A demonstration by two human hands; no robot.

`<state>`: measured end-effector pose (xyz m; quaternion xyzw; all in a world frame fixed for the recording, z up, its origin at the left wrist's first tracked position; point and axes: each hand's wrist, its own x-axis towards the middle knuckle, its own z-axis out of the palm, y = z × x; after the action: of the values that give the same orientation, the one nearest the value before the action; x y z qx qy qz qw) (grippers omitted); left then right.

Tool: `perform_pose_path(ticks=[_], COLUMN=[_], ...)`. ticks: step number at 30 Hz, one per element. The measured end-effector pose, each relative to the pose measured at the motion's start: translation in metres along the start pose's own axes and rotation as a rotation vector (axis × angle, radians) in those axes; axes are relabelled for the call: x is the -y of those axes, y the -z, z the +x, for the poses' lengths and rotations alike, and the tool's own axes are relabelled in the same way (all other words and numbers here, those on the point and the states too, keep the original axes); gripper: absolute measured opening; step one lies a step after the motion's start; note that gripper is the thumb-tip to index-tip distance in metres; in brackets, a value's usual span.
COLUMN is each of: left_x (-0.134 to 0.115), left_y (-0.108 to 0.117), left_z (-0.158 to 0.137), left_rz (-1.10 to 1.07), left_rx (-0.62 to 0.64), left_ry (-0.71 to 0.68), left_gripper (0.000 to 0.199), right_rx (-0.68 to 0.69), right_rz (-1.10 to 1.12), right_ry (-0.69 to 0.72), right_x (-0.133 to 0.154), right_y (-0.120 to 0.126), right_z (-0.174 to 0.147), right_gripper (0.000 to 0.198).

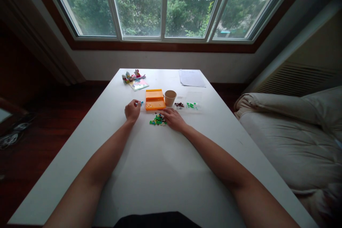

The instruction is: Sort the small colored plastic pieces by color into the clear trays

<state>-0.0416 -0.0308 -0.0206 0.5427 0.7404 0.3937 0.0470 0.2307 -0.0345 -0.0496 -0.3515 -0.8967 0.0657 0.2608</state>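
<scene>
My left hand (132,111) is closed with its fingertips pinched together, left of an open orange case (155,94). Small blue pieces (141,103) show beside those fingertips; what the pinch holds, if anything, is too small to make out. A loose pile of tiny building bricks (158,120), mostly green with some blue, yellow and dark ones, lies in front of the case. My right hand (173,118) rests palm down at the pile's right side, fingers stretched out and touching its edge. Several small pale pieces (151,106) sit inside the case's near half.
Right of the case stand a brown paper cup (170,98), dark brown pieces (179,105) and a clear tray with green pieces (191,105). Paper sheets (191,78) lie at the back right. Small figures (130,76) and a colourful packet (139,84) are at the back left.
</scene>
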Motion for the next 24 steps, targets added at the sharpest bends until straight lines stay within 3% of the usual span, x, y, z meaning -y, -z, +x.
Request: perform_pose_path(ticks=[7, 10, 16, 24], left_x=[-0.020, -0.026, -0.029, -0.028], left_y=[-0.012, -0.016, -0.015, -0.014], left_z=[-0.024, -0.031, -0.035, -0.034], left_rz=[0.044, 0.068, 0.126, 0.097], left_rx=[0.302, 0.395, 0.458, 0.491], left_ry=[-0.436, -0.557, -0.624, -0.649], left_gripper=[0.024, 0.023, 0.026, 0.029], right_rx=[-0.013, 0.011, 0.054, 0.032], right_rz=[0.004, -0.023, -0.074, -0.035], right_ry=[-0.003, -0.012, -0.012, -0.002], right_x=[-0.001, -0.001, 0.001, 0.000], right_y=[0.003, 0.004, 0.004, 0.003], right_z=[0.001, 0.000, 0.000, 0.000], right_gripper=[0.033, 0.031, 0.044, 0.043])
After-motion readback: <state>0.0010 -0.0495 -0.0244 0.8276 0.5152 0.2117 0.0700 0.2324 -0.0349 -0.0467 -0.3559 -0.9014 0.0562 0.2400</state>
